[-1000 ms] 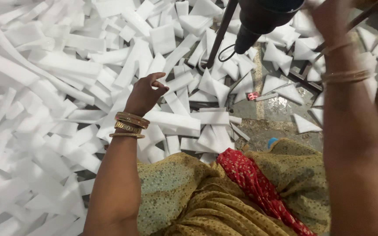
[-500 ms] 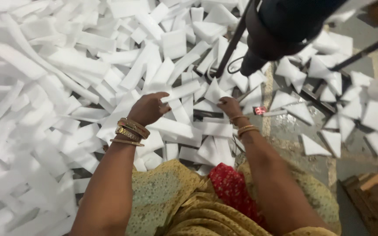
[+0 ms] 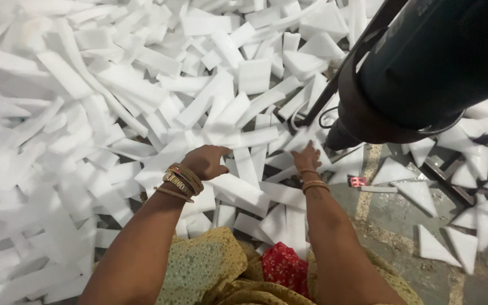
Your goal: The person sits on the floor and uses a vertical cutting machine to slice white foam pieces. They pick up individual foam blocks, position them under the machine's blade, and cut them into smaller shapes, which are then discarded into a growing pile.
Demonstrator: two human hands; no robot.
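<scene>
**Both hands down in the white foam offcuts**

I am reaching both hands into a deep heap of white foam pieces (image 3: 142, 101) that is covering most of the floor (image 3: 402, 226) in front of me. My left hand (image 3: 205, 162) is resting on top of the heap with its fingers curled loosely downward, half closed, its fingertips touching a long flat foam strip (image 3: 238, 189) that is lying crosswise just under it. I cannot tell whether I am actually gripping that strip or only pressing on it. Gold bangles (image 3: 179, 182) are sitting at that wrist.

My right hand (image 3: 307, 157) is lying flatter, fingers stretched forward and slightly spread, touching the foam pieces beneath it; it is not closing around anything that I can see. Two thin bangles are circling that wrist too.

A big dark cylindrical machine part (image 3: 425, 68) is hanging close to the camera at upper right, blocking my view of the heap behind it and sitting just above and beside my right hand. A thin dark rod (image 3: 345, 62) is slanting down beside it. On the bare grey floor to the right, triangular foam scraps (image 3: 425, 195) are lying scattered, with a small red object (image 3: 358, 181) near my right wrist. My yellow patterned garment (image 3: 199, 271) and a red cloth (image 3: 283, 265) are showing at the bottom.
</scene>
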